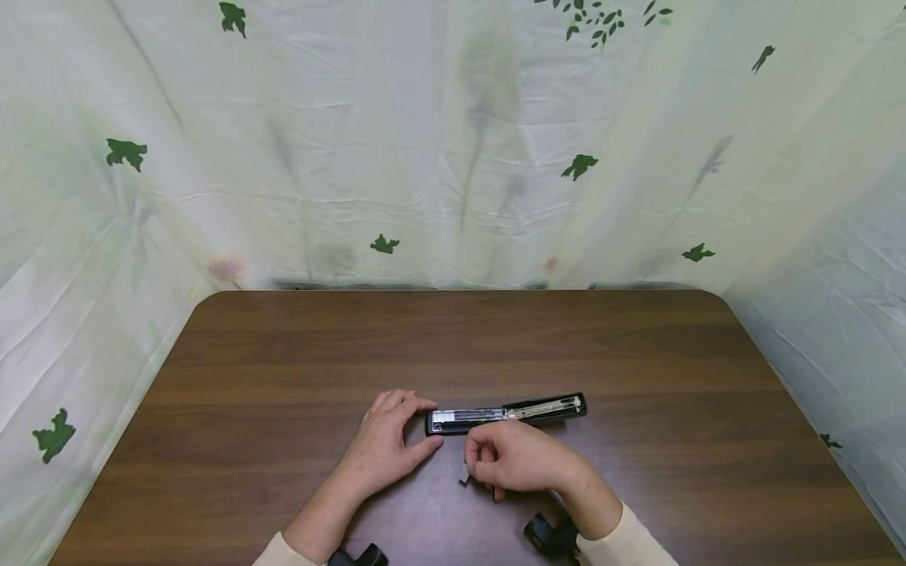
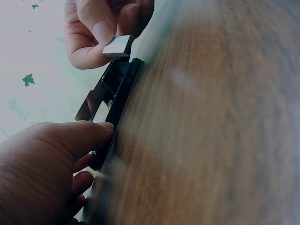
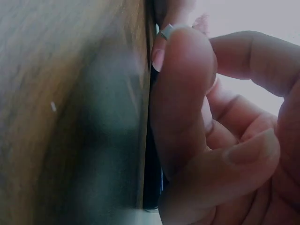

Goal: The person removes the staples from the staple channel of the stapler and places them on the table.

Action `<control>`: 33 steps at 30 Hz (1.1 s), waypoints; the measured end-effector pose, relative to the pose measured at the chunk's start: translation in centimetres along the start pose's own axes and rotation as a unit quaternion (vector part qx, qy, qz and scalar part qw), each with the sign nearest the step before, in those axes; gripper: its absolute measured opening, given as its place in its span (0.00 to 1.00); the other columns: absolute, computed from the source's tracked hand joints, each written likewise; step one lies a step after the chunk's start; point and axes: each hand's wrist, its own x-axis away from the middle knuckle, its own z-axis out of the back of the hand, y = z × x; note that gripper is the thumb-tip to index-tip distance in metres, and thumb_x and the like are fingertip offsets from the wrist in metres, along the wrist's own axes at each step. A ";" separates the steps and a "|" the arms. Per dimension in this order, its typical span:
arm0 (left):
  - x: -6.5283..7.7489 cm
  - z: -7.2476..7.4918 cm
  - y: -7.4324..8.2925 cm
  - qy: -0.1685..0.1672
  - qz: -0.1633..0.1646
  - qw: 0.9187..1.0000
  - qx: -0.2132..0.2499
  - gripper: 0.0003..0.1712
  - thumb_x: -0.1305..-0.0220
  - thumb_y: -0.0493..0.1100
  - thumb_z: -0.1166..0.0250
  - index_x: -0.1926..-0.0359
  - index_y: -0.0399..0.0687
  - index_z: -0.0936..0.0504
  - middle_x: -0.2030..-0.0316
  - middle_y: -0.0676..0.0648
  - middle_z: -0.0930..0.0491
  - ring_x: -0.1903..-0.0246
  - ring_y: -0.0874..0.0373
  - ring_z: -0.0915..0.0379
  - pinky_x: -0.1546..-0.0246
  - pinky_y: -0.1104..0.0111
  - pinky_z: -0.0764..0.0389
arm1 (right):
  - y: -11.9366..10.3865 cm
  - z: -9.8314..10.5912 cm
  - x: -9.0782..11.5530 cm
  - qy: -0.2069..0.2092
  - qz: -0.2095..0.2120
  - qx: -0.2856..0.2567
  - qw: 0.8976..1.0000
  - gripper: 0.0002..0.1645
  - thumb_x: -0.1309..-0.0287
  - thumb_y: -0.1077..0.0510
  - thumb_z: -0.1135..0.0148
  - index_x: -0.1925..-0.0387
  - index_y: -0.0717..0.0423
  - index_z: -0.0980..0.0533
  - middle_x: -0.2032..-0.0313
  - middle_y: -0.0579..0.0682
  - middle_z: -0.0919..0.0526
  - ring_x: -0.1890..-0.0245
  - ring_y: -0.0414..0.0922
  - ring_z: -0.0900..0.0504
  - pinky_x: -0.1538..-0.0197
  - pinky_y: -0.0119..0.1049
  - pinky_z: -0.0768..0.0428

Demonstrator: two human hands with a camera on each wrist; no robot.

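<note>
A black stapler (image 1: 545, 408) lies opened out on the table, its metal magazine and inner channel facing up. My left hand (image 1: 382, 444) holds its left end, thumb on the near side and fingers on the far side. My right hand (image 1: 520, 456) pinches a small silvery strip of staples (image 1: 464, 475) just in front of the stapler. The left wrist view shows this strip (image 2: 117, 46) between thumb and fingers, above the stapler's body (image 2: 123, 91). In the right wrist view the fingers hide most of the strip, with only a corner (image 3: 167, 31) showing.
The brown wooden table (image 1: 283, 354) has rounded far corners. A pale cloth (image 1: 425, 157) with green leaf shapes hangs behind it and at both sides. Black wrist devices (image 1: 550, 534) sit below both wrists, near the table's front.
</note>
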 end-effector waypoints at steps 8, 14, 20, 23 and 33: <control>0.0 0.0 0.0 -0.006 0.012 1.000 0.004 0.24 0.48 0.50 0.20 0.49 0.56 0.14 0.52 0.52 0.18 0.40 0.49 0.27 0.37 0.50 0.28 | 0.1 -0.1 0.0 -0.012 0.001 0.015 1.000 0.11 0.41 0.64 0.38 0.73 0.44 0.24 0.88 0.39 0.24 0.87 0.39 0.20 0.80 0.26 0.34; 0.0 0.1 0.0 -0.013 0.021 1.000 0.005 0.23 0.48 0.50 0.20 0.50 0.58 0.14 0.52 0.53 0.18 0.40 0.50 0.27 0.38 0.50 0.28 | 0.2 0.0 0.1 -0.014 -0.012 0.031 0.999 0.12 0.41 0.65 0.38 0.74 0.45 0.24 0.88 0.39 0.25 0.87 0.40 0.20 0.78 0.27 0.33; 0.0 0.2 0.1 -0.013 0.022 1.000 0.003 0.23 0.48 0.50 0.20 0.50 0.57 0.14 0.53 0.53 0.18 0.40 0.50 0.27 0.38 0.50 0.28 | 0.3 0.0 0.0 -0.010 -0.020 0.047 0.999 0.12 0.39 0.64 0.37 0.74 0.44 0.24 0.88 0.38 0.25 0.88 0.38 0.21 0.76 0.27 0.31; 0.0 0.2 0.1 -0.010 0.019 1.000 0.002 0.23 0.48 0.50 0.20 0.50 0.57 0.14 0.53 0.53 0.18 0.41 0.50 0.27 0.38 0.50 0.28 | 0.3 0.0 0.0 -0.004 -0.022 0.055 0.998 0.12 0.39 0.62 0.36 0.74 0.44 0.24 0.89 0.38 0.25 0.88 0.37 0.22 0.76 0.28 0.31; 0.0 0.2 0.2 -0.007 0.016 1.000 0.004 0.23 0.49 0.49 0.20 0.51 0.56 0.14 0.53 0.53 0.18 0.42 0.50 0.26 0.39 0.50 0.27 | 0.3 -0.1 -0.1 0.021 -0.015 0.092 0.995 0.12 0.39 0.60 0.34 0.75 0.42 0.24 0.91 0.34 0.28 0.88 0.32 0.24 0.72 0.26 0.31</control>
